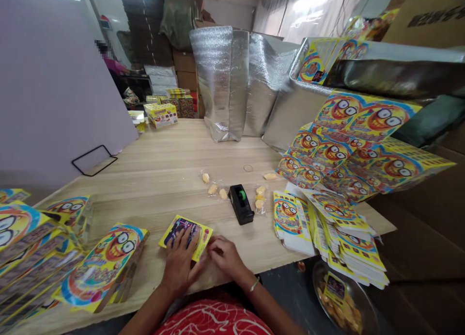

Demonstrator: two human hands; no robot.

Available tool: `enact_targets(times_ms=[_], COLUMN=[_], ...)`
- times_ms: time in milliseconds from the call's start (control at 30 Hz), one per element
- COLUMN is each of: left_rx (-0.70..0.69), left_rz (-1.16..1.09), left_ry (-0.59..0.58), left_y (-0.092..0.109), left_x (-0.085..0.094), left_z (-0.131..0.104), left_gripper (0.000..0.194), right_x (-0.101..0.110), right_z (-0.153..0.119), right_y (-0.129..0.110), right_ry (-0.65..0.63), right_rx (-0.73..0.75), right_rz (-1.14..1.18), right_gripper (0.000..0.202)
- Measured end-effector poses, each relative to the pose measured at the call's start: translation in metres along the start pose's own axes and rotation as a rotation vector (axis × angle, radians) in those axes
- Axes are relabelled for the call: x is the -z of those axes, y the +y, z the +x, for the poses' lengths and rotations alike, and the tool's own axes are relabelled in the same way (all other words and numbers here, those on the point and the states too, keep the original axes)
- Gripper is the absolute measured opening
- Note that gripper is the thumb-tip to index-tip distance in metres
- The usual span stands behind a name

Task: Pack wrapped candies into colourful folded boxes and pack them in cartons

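Printed boxes (pixel 105 264) stand at far left. My left hand (pixel 181 260) lies open, fingers spread flat on the small yellow box (pixel 204 237), near the front edge of the table (pixel 181 155). My right hand (pixel 228 258) curls beside the box's right edge; whether its fingers grip anything, I cannot tell. Beyond, the tape dispenser (pixel 240 206) sits between wrapped pieces (pixel 212 188).

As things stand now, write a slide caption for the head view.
Both hands at a yellow box, beside a black tape dispenser.
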State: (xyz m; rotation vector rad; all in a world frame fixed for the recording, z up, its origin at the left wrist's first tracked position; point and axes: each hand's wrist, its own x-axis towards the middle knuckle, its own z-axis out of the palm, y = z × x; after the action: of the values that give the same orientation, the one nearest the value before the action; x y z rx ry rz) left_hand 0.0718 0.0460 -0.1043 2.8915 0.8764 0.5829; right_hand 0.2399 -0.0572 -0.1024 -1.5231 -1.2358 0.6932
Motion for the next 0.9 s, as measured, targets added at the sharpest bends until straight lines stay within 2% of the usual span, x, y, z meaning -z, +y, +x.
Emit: enact_targets(times_ms=[100,167,200,233,300,333,400,500,600,700,800,900], left_rx=[-0.010,-0.021,-0.028,-0.036,-0.050,-0.054,-0.055,-0.054,-0.064,-0.066,-0.039,-0.030], left_rz=[-0.008,0.000,0.010,0.022,0.047,0.059,0.079,0.094,0.091,0.074,0.052,0.041], left_ry=[0.021,0.040,0.048,0.053,0.052,0.048,0.038,0.034,0.036,0.028,0.014,0.007], left_y=[-0.003,-0.007,-0.009,-0.010,-0.011,-0.011,-0.010,-0.009,-0.009,-0.010,-0.010,-0.010], left_x=[-0.001,-0.002,-0.002,-0.003,-0.005,-0.006,-0.008,-0.007,-0.005,-0.004,-0.005,-0.006], left_z=[0.000,0.000,-0.001,-0.002,-0.003,-0.003,-0.003,-0.001,-0.001,-0.002,-0.002,-0.002], left_gripper=[0.056,0.056,0.057,0.057,0.058,0.058,0.058,0.055,0.054,0.056,0.055,0.056], right_x=[-0.032,-0.039,-0.037,-0.031,-0.011,0.000,0.020,0.035,0.035,0.032,0.024,0.006], right_z=[0.005,0.006,0.007,0.011,0.024,0.036,0.065,0.113,0.138,0.119,0.065,0.007], right_y=[-0.002,-0.002,-0.003,-0.004,-0.008,-0.010,-0.011,-0.006,0.004,0.007,0.003,-0.002], right_ry=[0.016,-0.034,-0.102,-0.175,-0.244,-0.209,-0.055,0.099,0.122,0.091,0.077,0.107], right_rx=[-0.257,-0.350,-0.363,-0.353,-0.302,-0.269,-0.216,-0.167,-0.130,-0.075,-0.025,0.038], right_rz=[0.423,0.613,0.616,0.518,0.131,-0.074,-0.357,-0.522,-0.638,-0.698,-0.719,-0.606], right_gripper=[0.004,0.011,0.012,0.010,0.011,0.017,0.025,0.038,0.046,0.029,0.023,0.032])
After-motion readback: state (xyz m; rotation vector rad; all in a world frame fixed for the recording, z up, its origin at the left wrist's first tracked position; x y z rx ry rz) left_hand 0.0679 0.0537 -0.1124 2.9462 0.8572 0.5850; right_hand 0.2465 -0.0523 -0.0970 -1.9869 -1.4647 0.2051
